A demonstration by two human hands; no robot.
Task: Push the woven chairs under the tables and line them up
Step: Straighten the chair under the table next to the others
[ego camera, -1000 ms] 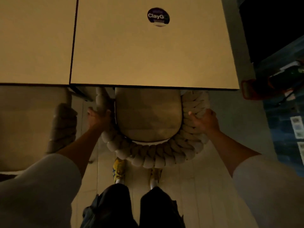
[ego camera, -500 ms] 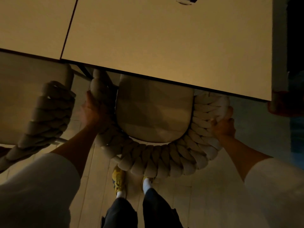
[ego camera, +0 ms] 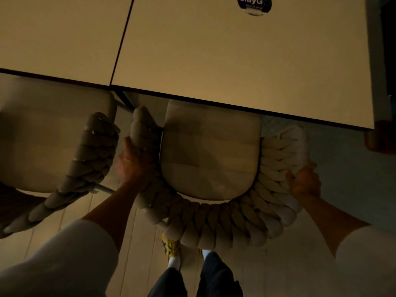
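Observation:
A woven chair with a thick braided cream back and a beige seat cushion stands in front of me, its seat partly under the right table. My left hand grips the braided back on its left side. My right hand grips the braid on the right side. A second woven chair stands to the left, its seat partly under the left table. The two chair backs sit close together near my left hand.
The two tabletops meet at a dark seam; a round sticker lies near the far edge. A reddish-brown object sits at the right table's corner. My feet in yellow shoes stand on pale floor planks behind the chair.
The chair and tables have shifted in view as my head moved. Both hands keep their grip on the braided back; the chair sits slightly turned compared with one second ago.

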